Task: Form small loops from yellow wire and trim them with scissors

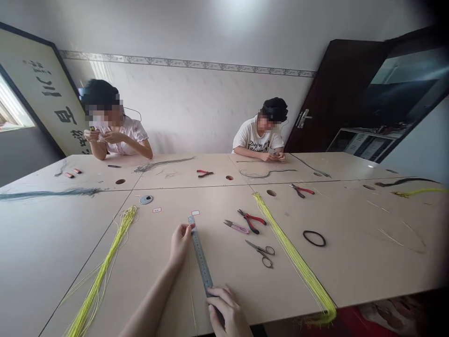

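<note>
A steel ruler (199, 250) lies on the table, pointing away from me and slightly left. Its near end is gripped by my right hand (226, 309), fingers curled over it. At the far end, my left hand (180, 243) is closed in a pinch on a thin yellow cord (191, 295), against the ruler's left edge. The cord runs back toward me, left of the ruler. Right of the ruler lie pink-handled thread snips (238, 227), red-and-black pliers (251, 221) and scissors (264, 252).
Bundles of yellow cord lie left (108, 262) and right (294, 252). A black loop (314, 238) is farther right. Beyond are more pliers (301, 190), dark cord bundles (157, 164) and table holes (271, 193). Two people (115, 126) (261, 133) sit at the far side, hands raised or resting.
</note>
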`<state>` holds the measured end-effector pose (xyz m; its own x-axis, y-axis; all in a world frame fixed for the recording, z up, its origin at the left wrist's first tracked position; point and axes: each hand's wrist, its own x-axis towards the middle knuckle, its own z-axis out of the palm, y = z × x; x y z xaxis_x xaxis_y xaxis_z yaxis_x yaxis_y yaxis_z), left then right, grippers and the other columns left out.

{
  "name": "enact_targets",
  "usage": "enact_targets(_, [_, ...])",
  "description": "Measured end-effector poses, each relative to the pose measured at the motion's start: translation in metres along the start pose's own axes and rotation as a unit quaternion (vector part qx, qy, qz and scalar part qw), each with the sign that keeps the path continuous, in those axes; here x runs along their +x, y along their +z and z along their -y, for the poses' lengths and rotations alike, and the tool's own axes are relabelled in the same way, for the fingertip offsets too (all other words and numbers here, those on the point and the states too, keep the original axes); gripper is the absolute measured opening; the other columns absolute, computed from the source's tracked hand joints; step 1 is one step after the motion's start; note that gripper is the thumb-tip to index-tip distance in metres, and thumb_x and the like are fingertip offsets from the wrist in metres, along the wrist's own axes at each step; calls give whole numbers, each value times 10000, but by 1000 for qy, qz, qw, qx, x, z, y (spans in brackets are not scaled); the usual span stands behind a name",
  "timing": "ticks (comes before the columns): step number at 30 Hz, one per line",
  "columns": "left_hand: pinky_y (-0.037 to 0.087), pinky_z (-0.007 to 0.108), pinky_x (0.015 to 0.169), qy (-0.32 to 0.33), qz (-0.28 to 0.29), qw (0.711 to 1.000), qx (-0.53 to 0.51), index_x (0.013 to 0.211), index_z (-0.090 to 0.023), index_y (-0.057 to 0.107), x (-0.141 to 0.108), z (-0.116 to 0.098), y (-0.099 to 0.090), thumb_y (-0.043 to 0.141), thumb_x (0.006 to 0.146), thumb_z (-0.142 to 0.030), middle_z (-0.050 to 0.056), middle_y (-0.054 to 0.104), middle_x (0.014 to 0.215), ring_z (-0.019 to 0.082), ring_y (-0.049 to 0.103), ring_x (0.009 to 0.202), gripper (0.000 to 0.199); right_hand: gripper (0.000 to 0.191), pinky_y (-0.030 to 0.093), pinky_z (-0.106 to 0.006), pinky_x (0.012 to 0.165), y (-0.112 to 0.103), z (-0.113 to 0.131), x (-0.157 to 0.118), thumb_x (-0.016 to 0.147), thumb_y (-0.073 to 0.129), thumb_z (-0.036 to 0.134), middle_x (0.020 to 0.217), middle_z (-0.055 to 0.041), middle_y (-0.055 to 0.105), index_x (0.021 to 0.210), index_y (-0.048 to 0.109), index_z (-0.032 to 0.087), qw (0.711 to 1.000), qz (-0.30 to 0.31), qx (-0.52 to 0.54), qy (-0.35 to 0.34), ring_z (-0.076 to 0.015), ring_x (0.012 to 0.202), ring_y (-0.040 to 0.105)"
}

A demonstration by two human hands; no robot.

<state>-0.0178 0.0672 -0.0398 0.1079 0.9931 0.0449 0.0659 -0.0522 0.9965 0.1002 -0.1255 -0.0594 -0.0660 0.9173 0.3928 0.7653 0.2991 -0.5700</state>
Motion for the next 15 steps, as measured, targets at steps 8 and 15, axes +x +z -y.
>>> enact_targets(8, [534, 421, 808, -18, 34, 999, 0, 1138, -147, 570, 5, -5, 1, 566, 895, -311, 87, 611, 1129, 215, 620, 953, 294, 253, 432, -494, 995, 0, 34, 18, 843, 572, 116, 1269, -96, 579, 1081, 634, 174, 995, 7, 35, 96, -268, 1208, 502])
enact_targets(15, [525, 432, 831, -45, 5, 998, -50, 1129, -146, 576, -45, -12, -8, 554, 900, -333, 89, 613, 1133, 222, 616, 979, 297, 202, 524, -371, 801, -37, 39, -4, 934, 517, 318, 1000, -50, 648, 995, 622, 157, 958, 79, 46, 273, -167, 878, 627])
